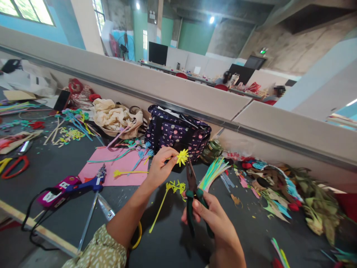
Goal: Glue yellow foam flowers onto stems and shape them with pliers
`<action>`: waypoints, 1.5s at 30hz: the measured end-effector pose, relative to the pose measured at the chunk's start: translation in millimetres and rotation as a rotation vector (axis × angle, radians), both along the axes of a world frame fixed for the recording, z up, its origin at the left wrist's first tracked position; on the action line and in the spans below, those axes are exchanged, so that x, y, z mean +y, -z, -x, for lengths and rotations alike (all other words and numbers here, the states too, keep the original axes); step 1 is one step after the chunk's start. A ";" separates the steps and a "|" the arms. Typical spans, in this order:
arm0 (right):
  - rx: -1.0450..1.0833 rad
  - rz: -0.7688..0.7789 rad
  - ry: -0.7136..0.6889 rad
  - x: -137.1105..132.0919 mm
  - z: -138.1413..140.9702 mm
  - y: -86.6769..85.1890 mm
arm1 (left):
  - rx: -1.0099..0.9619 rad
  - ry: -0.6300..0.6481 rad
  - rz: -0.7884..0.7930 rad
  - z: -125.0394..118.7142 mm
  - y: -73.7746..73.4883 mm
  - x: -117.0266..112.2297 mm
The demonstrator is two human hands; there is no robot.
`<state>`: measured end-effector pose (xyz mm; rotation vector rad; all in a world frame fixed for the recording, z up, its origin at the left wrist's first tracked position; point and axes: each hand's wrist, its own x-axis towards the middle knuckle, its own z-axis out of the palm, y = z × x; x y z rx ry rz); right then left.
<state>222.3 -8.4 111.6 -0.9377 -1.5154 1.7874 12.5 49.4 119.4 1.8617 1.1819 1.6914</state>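
Between the fingertips of my left hand (163, 165) is a small yellow craft flower (182, 158) with pointed petals. My right hand (213, 214) is wrapped round the green handles of a pair of pliers (192, 178). The plier jaws point upward, with their tips close beside the flower; whether they grip it I cannot tell. Under my hands on the dark table lies a yellow stem (159, 208) with a row of small yellow pieces (176, 186) at its top end. Yellow-handled scissors (106, 206) lie partly under my left forearm.
A pink sheet (111, 156) bears flower stems, with a blue glue gun (89, 184) beside it. Behind stand a patterned navy bag (177, 130) and a cream cloth bag (111, 119). Pastel strips (213, 173) and dried leaves (315, 197) lie right, red scissors (16, 166) left. A low partition (195, 91) edges the table.
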 end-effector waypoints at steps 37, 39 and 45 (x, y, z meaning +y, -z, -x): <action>-0.119 -0.122 0.082 -2.5 2.5 -1.9 | -0.044 0.047 0.051 0.7 3.5 1.7; -0.090 -0.096 0.063 -2.9 2.9 -3.3 | -0.061 0.048 0.040 1.3 5.9 3.2; -0.040 -0.049 -0.001 -4.6 -0.5 -5.8 | -0.179 0.056 0.089 2.2 11.4 6.5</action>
